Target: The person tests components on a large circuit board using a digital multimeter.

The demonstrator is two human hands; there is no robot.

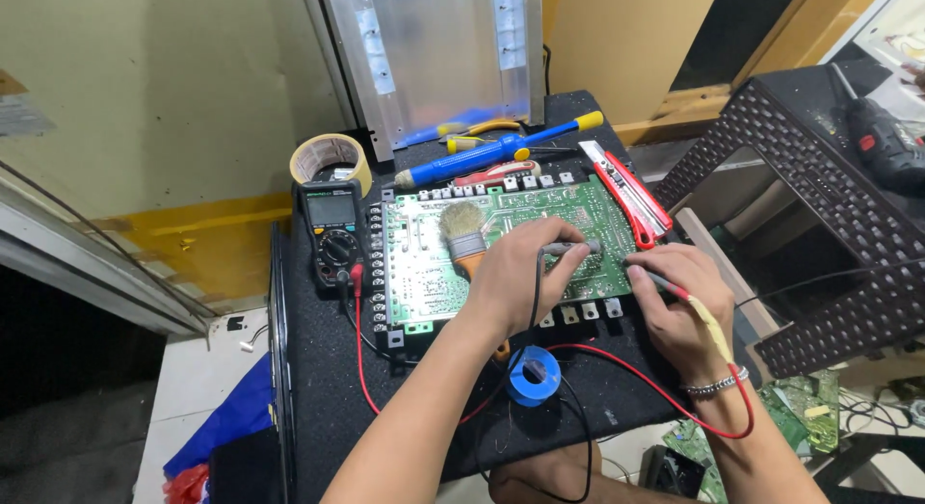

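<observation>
bench: black padded worktop [617, 408] set against a yellowish wall, dark wicker stool [829, 225] off to the right
board: green circuit board [520, 220] lying flat mid-bench, white connector blocks along its near and far edges
left hand [515, 278]: fingers curled, pinching the black meter probe [568, 247], tip laid onto the board's middle
right hand [674, 306]: closed in a pen grip round the red meter probe [674, 290], tip down near the board's right edge
meter: digital multimeter [332, 229] just left of the board, red lead [361, 345] and black lead plugged in, screen too small to make out
brush: paint brush [464, 236] resting on the board, partly under the left wrist
clutter: blue tape roll [533, 376] near the wrists, tan tape roll [330, 160], blue screwdriver [501, 149] and red utility knife [626, 191] behind the board
technique: best kept steady with both wrists braced on the bench, each tip on one pad only, not bridging neighbours
leads: worth keeping slack clear of the brush and tape roll to avoid tugging a tip off its point
reading: eyes to the meter only once both tips sit firm
</observation>
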